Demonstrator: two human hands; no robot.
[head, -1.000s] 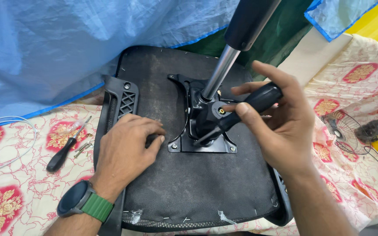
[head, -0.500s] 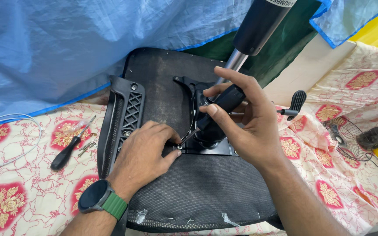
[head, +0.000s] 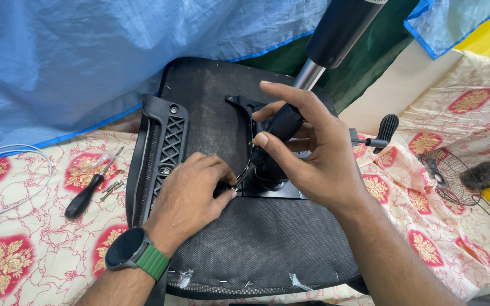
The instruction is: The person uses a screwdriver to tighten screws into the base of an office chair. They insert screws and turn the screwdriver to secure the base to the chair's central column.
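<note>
Right hand (head: 313, 156): my fingers closed on screwdriver (head: 276, 133), shaft slanting down-left.
Left hand (head: 194, 192): pinching screw (head: 233, 188) at its tip.

Both arms are bare, no sleeves showing. The left wrist wears a round black watch (head: 126, 248) on a green strap (head: 152, 263), lower left of the frame.

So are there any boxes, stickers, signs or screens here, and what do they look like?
Only one screen, and no boxes, stickers or signs.
Smartwatch: on the left wrist, bottom left of the picture; round black face, dark and blank, on a green strap.
A white edge shows at the top of the black cylinder, too cut off to tell whether it is a label.
</note>
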